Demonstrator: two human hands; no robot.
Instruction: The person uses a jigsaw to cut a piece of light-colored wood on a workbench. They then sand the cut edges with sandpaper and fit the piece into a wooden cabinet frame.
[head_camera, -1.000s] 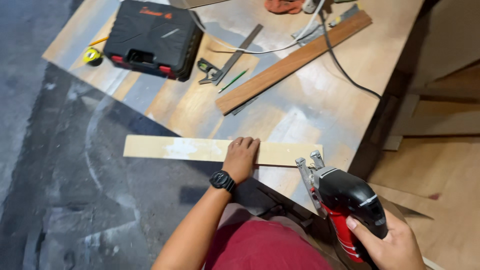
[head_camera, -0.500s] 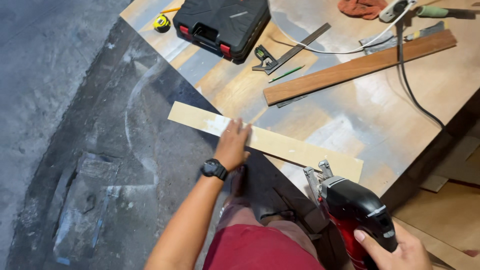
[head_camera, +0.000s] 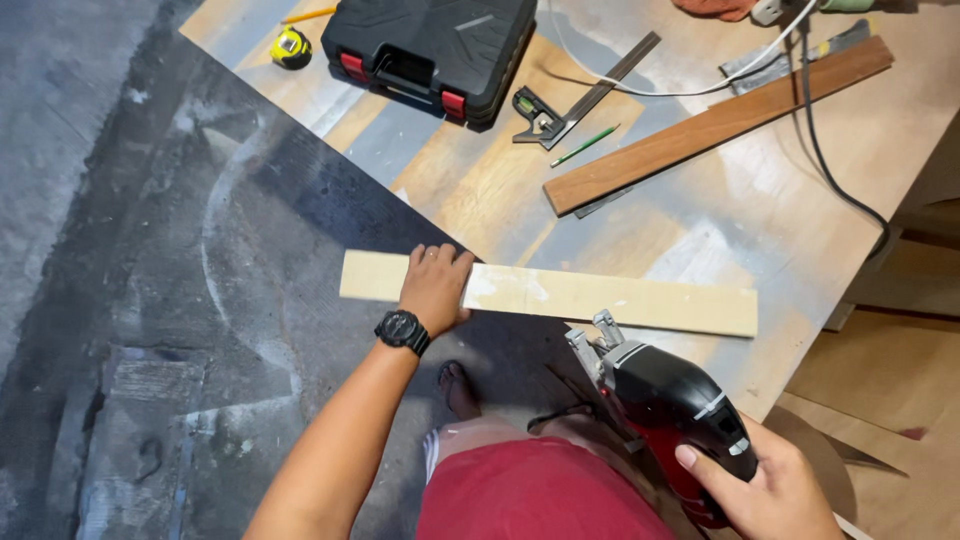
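Observation:
My left hand, with a black watch on the wrist, presses flat on a pale wooden strip that lies across the near edge of the worktable, its left end overhanging the floor. My right hand grips the handle of a red and black jigsaw. The saw's metal foot and blade sit just at the near edge of the strip, right of my left hand.
On the table lie a black tool case, a yellow tape measure, a combination square, a green pencil, a long brown board and a black cable. Dark concrete floor lies left. My foot stands below.
The view has swung, so the table sits differently in frame. My left hand stays on the strip. The jigsaw has come up closer to the strip's near edge.

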